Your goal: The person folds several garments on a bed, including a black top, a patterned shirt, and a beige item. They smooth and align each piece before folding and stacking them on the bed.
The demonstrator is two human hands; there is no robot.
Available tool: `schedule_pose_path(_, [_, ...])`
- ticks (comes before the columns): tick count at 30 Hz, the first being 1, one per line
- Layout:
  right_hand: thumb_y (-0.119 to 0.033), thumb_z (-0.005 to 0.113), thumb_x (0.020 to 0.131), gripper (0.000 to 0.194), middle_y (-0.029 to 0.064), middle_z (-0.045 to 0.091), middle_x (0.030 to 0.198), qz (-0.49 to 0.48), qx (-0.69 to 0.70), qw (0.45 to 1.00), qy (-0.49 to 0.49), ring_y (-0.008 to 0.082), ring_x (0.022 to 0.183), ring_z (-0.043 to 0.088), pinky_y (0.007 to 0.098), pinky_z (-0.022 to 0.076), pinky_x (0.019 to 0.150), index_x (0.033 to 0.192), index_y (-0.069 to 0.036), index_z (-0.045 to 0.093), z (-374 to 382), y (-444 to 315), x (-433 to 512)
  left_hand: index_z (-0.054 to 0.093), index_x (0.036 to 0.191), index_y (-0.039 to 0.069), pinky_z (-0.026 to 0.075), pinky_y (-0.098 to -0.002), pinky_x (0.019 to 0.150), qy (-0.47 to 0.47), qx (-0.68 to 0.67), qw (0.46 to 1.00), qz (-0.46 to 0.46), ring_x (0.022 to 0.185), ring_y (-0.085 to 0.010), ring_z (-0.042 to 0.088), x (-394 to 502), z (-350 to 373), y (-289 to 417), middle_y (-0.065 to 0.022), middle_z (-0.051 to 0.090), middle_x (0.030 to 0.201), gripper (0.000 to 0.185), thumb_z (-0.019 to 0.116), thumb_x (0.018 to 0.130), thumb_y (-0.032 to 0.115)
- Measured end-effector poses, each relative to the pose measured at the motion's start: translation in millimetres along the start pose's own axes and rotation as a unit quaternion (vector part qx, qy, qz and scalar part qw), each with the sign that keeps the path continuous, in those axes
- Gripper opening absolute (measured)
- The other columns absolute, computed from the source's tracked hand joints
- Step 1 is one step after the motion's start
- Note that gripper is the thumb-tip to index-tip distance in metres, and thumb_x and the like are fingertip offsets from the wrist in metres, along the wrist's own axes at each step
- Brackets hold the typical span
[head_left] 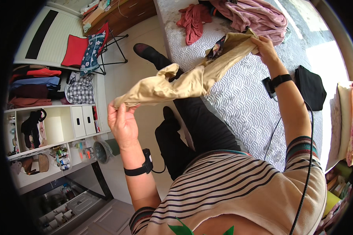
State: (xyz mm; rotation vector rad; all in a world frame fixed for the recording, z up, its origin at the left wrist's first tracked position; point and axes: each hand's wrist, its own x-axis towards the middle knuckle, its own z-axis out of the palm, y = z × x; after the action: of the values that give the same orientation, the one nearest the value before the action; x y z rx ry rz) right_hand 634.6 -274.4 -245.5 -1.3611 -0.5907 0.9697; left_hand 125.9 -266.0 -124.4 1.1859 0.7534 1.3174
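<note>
A khaki cloth garment (191,80) is stretched in the air between my two hands, sagging in the middle. My left hand (123,124) pinches one end of it between thumb and fingers, over the floor. At the other end, my right hand (266,51) grips a gathered edge above the bed. A dark patterned piece of fabric (217,48) shows along the garment's upper side near my right hand; I cannot tell whether it is attached. The garment's exact kind is hard to tell while it is bunched.
Under my right arm lies a bed with a quilted grey cover (238,108). On it are a folded black cloth (310,88), a coral garment (192,23) and a pink blanket (259,17). Shelves with clothes (36,85), a bin (103,151) and a folding chair (114,44) stand left.
</note>
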Motion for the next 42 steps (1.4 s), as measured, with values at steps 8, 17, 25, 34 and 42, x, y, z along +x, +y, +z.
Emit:
schedule_pose_path(8, [-0.020,0.061,0.096,0.015,-0.0051,0.044,0.057,-0.110,0.123,0.986,0.027,0.0082,0.052,0.044,0.0246,0.0424,0.056,0.091,-0.007,0.064,-89.8,-128.8,-38.7,0.057,0.115,0.005,0.045,-0.0461,0.097,0.018,0.001,1.000,-0.002,0.111,-0.0239,0.059,96.4,12.4,45.9,-0.0109,0.063,0.117,0.019,0.054,0.099,0.013])
schedule_pose_path(17, [-0.015,0.056,0.097,0.012,-0.0014,0.055,0.067,-0.269,0.193,0.940,-0.087,0.0132,0.066,0.058,0.0356,0.0521,0.081,0.089,-0.007,0.060,-113.0,-181.1,-76.2,0.055,0.116,-0.001,0.040,-0.0539,0.108,-0.090,-0.062,0.992,0.062,0.115,-0.0282,0.057,127.4,33.5,73.8,-0.0157,0.061,0.119,0.021,0.049,0.099,0.010])
schedule_pose_path(25, [-0.017,0.060,0.094,0.016,-0.0009,0.052,0.060,0.179,0.048,0.973,0.136,0.0095,0.051,0.049,0.0274,0.0500,0.058,0.086,-0.003,0.060,-84.8,-8.1,-222.4,0.061,0.094,0.005,0.045,-0.0233,0.068,0.028,0.254,0.937,-0.238,0.077,-0.0069,0.057,-4.7,-59.7,-9.1,-0.0001,0.063,0.088,0.007,0.059,0.095,0.011])
schedule_pose_path(34, [-0.014,0.066,0.088,0.016,0.0037,0.059,0.065,0.008,-0.356,0.934,0.006,0.0110,0.058,0.057,0.0262,0.0486,0.055,0.085,0.001,0.060,-42.4,70.4,-193.9,0.062,0.101,-0.001,0.050,-0.0276,0.075,-0.019,0.469,0.870,-0.149,0.082,-0.0129,0.060,-15.9,-40.6,-79.4,-0.0070,0.065,0.090,0.021,0.068,0.089,0.016])
schedule_pose_path(42, [-0.029,0.071,0.076,0.047,0.0145,0.062,0.114,-0.319,-0.581,0.743,-0.088,0.0322,0.113,0.054,0.0501,0.0430,0.092,0.117,-0.009,0.059,95.7,122.8,-146.1,0.056,0.112,-0.004,0.045,-0.0446,0.093,-0.163,0.763,0.616,-0.106,0.111,-0.0354,0.053,-3.9,83.9,-148.7,-0.0186,0.055,0.115,0.048,0.067,0.085,0.035])
